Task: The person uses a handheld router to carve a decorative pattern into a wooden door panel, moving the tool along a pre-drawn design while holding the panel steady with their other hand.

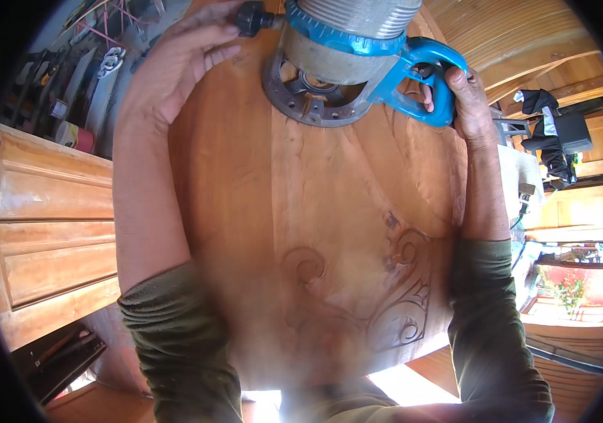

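A wood router (337, 63) with a blue collar, metal motor body and round dark base stands on a carved wooden panel (231, 176) near the top of the view. Its upper part is cut off by the frame. My right hand (467, 102) is closed around the blue loop handle (437, 84) on the router's right side. On the other side, the fingers of my left hand (192, 49) are curled at the black knob (251, 19); part of that hand leaves the top of the view. Scroll carvings (407, 282) show in the panel nearer my body. The cutter is not clearly visible.
A panelled wooden door piece (55, 218) stands at the left, with dark long tools and a round container (75, 136) beyond it. To the right are a dark bag or cloth (558, 137), a cable plug (525, 194) and further wooden panels (576, 218).
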Available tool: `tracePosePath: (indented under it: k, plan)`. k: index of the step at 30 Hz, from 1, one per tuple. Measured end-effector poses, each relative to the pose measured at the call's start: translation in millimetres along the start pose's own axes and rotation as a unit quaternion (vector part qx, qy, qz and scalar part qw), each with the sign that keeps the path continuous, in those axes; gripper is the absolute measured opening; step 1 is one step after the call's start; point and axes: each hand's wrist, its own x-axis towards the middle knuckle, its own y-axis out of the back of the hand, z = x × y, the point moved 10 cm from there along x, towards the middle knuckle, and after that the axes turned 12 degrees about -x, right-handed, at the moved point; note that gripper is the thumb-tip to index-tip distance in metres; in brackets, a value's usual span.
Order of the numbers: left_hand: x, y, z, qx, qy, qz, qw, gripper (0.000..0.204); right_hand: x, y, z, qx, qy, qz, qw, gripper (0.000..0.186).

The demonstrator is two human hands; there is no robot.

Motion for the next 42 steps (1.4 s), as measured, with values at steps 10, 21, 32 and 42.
tracePosePath:
  k: [10,21,32,42]
  plan:
    - [8.2,12.9,-21.4,0.135,0.123,0.135,0.974,0.053,-1.3,2.1,-1.1,-0.002,-0.006,0.006,1.0,0.061]
    - [12.0,16.7,-3.6,0.02,0.012,0.057,0.998,0.073,-1.0,-2.0,-15.3,-0.013,0.006,0.006,1.0,0.053]
    - [45.9,18.4,-43.6,0.16,0.098,0.171,0.967,0.057,-4.2,-2.9,-5.7,0.038,-0.036,0.03,0.998,0.063]
    - [31.2,-12.9,-19.0,0.218,0.147,0.094,0.96,0.039,-7.0,-0.9,-21.0,0.067,-0.09,0.034,0.993,0.07]
